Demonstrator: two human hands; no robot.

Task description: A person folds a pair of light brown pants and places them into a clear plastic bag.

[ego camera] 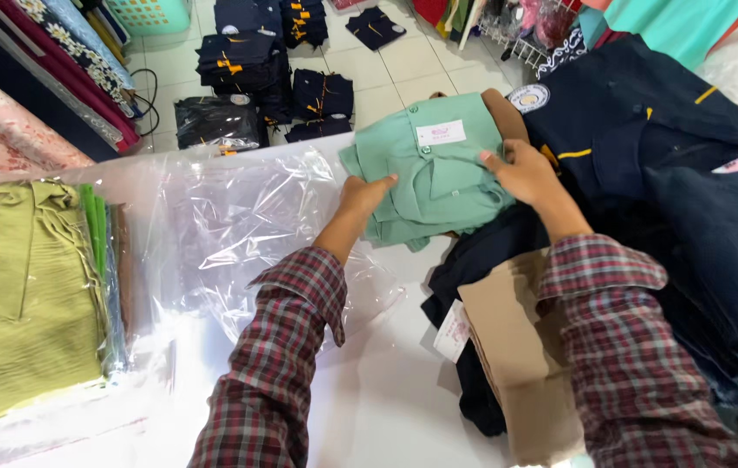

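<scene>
I see the white table spread with a clear plastic bag, a stack of bagged green clothes at its left edge and dark navy clothes heaped at the right. A piece of brown cardboard lies over the navy heap. The folded mint shirt sits just beyond the bag's right edge. My left hand presses its left side, fingers closed on the fabric; my right hand pinches its right edge. I judge both sides should stay level so the fold holds square.
</scene>
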